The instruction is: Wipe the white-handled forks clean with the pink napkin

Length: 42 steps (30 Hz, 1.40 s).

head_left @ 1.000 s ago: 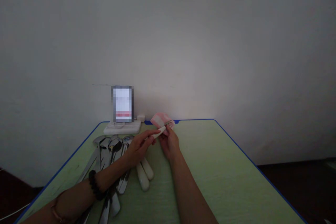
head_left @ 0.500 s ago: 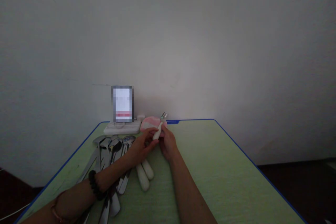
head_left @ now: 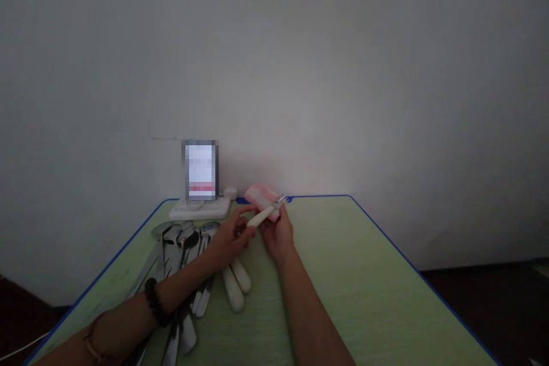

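A fork (head_left: 261, 217) with a thick cream handle and metal tines points up and to the right above the far part of the table. My left hand (head_left: 229, 237) is closed on the handle's lower end, thumb against it. Behind the fork, a pink and white striped cloth (head_left: 257, 195) fans out, gripped by my right hand (head_left: 278, 231) with the thumb near the tines. Part of the cloth is hidden by the fork and fingers. Beneath my left forearm lies a pile of metal spoons and forks (head_left: 171, 234), two of its pieces showing cream handles (head_left: 234, 291).
A lit screen (head_left: 199, 171), blurred out, stands on a white base (head_left: 199, 209) at the back left, with a small white plug (head_left: 230, 193) beside it. The green table (head_left: 364, 274) has a blue edge and meets a grey wall (head_left: 300, 97).
The fork swung upright half a second ago and now tilts right again, its tines clear of the cloth. The cloth shifted left, then back right. The pile has stayed put.
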{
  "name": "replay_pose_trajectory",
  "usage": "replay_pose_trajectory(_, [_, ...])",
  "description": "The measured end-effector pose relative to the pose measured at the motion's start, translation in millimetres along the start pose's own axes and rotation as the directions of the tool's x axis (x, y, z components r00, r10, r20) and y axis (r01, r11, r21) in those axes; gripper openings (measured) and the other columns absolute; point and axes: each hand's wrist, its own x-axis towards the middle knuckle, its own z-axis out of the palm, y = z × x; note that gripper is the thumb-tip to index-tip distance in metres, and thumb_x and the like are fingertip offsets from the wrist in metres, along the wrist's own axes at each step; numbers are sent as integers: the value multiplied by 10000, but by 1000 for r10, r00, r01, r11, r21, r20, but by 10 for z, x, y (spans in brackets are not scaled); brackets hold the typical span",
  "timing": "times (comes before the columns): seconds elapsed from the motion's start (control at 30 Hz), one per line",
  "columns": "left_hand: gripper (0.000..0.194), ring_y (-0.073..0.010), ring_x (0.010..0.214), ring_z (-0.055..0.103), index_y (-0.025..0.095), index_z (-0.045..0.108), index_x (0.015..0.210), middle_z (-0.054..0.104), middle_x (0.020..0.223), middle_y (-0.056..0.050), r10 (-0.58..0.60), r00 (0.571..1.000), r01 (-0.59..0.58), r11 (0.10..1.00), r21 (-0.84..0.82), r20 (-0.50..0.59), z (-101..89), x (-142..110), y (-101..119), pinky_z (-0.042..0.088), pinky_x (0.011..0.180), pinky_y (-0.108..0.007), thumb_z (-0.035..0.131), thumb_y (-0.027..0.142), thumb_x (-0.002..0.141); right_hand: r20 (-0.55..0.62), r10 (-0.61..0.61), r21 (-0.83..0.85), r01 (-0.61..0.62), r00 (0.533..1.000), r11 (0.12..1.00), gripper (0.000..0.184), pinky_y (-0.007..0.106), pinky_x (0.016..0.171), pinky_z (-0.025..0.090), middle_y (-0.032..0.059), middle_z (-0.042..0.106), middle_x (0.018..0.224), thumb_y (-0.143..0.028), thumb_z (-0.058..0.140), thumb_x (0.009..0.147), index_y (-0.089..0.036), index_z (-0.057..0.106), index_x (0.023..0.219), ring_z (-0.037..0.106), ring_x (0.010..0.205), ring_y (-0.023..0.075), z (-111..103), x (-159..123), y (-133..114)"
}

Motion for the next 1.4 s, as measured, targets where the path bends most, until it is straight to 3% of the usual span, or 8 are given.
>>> replay_pose_trajectory(0.17, [331, -109, 514, 515, 178, 431, 1128, 540, 655, 48, -3, 1000, 3, 1000, -16, -9, 17, 10, -18, 436, 508, -229, 511, 298, 830, 50, -7, -70, 10, 999, 997, 160, 227, 588, 515, 6, 684, 645, -309, 563, 774, -169, 639, 756, 616, 592, 127, 19, -11, 28])
replay_pose_trajectory(0.37, [433, -131, 585, 563, 166, 376, 1215, 631, 823, -25, -41, 999, 40, 997, -60, -5, 20, 7, 3, 472, 537, -252, 499, 329, 833, 100, -5, -228, 28, 995, 973, 160, 208, 458, 453, 6, 670, 603, -288, 590, 729, -142, 650, 710, 582, 524, 126, 52, -42, 76])
replay_pose_trajectory(0.67, [391, -120, 523, 532, 188, 435, 1171, 585, 719, 16, -17, 1000, 17, 1000, -22, -2, 18, 0, 4, 453, 510, -247, 519, 333, 818, 19, 6, 7, -6, 1000, 1000, 234, 251, 625, 528, 11, 697, 716, -378, 535, 806, -171, 643, 818, 621, 633, 132, 1, 13, 28])
replay_pose_trajectory(0.83, [406, -123, 530, 547, 186, 433, 1200, 617, 753, -1, -23, 1000, 23, 1000, -14, 6, 6, -4, -2, 462, 514, -245, 515, 313, 823, 21, -1, 14, 1, 1000, 1000, 235, 246, 610, 522, 9, 690, 719, -369, 501, 834, -179, 638, 826, 619, 632, 130, -7, 28, 24])
replay_pose_trajectory(1.07, [347, -116, 519, 548, 176, 495, 1163, 636, 753, -12, -17, 999, 16, 1000, 27, 51, 0, -8, 1, 449, 506, -234, 503, 279, 832, -9, -5, 38, 5, 1000, 999, 208, 211, 560, 497, -40, 602, 558, -314, 497, 838, -183, 606, 719, 553, 525, 96, 17, 6, 17])
replay_pose_trajectory(1.4, [328, -132, 552, 563, 170, 506, 1135, 644, 743, -13, -10, 998, 6, 998, 58, 67, -1, -3, -4, 452, 527, -243, 519, 274, 824, 9, -16, 0, 16, 1000, 1000, 232, 234, 588, 510, -10, 671, 653, -379, 532, 803, -172, 627, 756, 594, 584, 119, 12, 13, 48])
